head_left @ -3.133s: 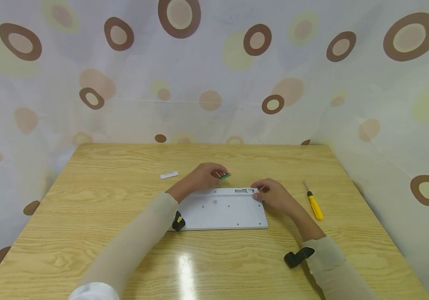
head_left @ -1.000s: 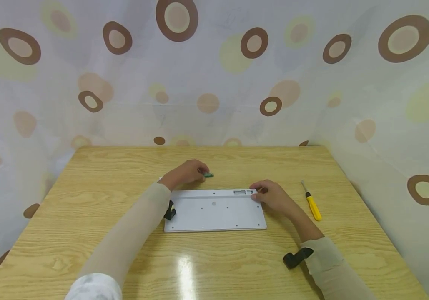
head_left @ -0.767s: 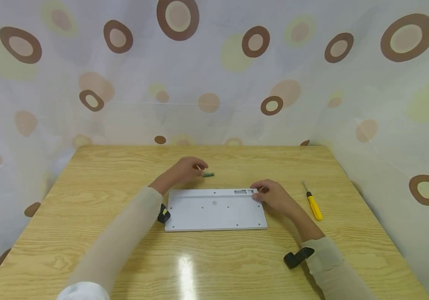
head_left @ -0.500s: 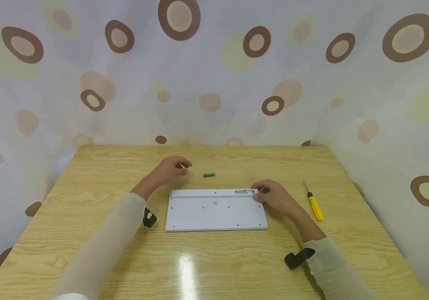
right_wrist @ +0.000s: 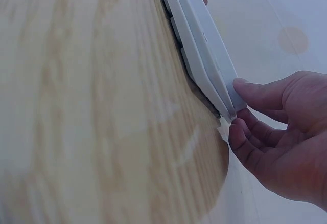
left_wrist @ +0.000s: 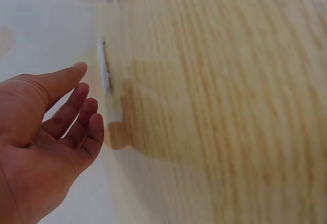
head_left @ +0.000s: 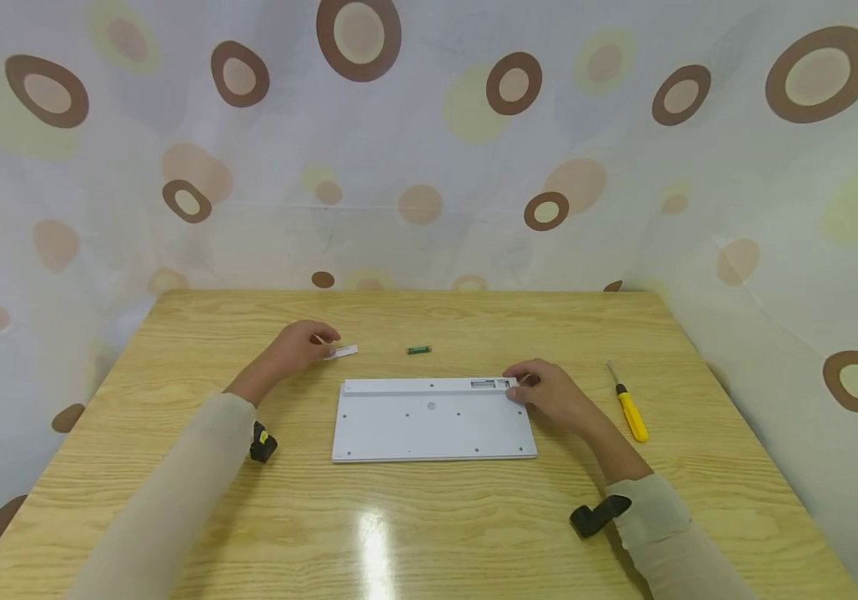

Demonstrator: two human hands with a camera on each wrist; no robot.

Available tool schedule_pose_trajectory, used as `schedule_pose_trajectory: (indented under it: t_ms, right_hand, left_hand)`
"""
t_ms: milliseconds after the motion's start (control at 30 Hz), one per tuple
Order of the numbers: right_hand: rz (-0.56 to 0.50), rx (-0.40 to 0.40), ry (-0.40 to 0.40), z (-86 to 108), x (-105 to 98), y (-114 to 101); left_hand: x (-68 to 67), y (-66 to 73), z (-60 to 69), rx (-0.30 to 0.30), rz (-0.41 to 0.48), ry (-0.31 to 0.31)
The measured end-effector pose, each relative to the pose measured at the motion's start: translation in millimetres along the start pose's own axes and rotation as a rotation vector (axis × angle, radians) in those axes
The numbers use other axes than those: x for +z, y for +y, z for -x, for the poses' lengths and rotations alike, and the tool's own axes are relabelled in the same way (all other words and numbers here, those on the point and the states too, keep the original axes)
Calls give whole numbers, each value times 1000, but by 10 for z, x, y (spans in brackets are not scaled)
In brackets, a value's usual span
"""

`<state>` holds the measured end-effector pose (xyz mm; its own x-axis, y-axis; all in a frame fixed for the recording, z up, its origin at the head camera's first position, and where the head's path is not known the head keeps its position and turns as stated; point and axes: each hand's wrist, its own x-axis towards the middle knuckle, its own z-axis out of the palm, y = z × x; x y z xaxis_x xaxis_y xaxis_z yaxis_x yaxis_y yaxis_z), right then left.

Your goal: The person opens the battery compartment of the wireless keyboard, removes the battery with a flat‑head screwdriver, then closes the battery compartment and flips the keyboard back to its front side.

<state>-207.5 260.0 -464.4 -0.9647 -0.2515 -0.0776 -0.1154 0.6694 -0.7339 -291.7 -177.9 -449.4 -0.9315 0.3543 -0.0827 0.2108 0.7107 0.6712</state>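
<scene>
A white keyboard (head_left: 432, 429) lies face down on the table, its battery slot (head_left: 484, 384) uncovered near the top right corner. My right hand (head_left: 549, 392) grips that corner; in the right wrist view the thumb is on the back of the keyboard (right_wrist: 204, 45) and the fingers are at its edge. At the far left, my left hand (head_left: 297, 347) reaches over a small white battery cover (head_left: 348, 351). In the left wrist view its loosely bent fingers stand a little apart from the cover (left_wrist: 104, 66). A green battery (head_left: 418, 350) lies behind the keyboard.
A screwdriver (head_left: 631, 412) with a yellow handle lies to the right of my right hand. The wooden table (head_left: 474, 525) ends at a patterned curtain (head_left: 429, 150) behind and at the sides.
My left hand has set the green battery down behind the keyboard, let go of it and moved left to the white cover. My right hand has kept its grip on the keyboard corner.
</scene>
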Motion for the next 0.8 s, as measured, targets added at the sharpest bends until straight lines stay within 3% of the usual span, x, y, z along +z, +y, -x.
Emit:
schedule_pose_trajectory:
  t_ms: [267,800]
  right_hand:
    - [-2,3,-1,-6,-4,-8]
    - [-6,15,-3,-15,-2,3]
  left_hand:
    - [28,-88,-94,31,2,-25]
    - [47,-36,-107,43,-26,-58]
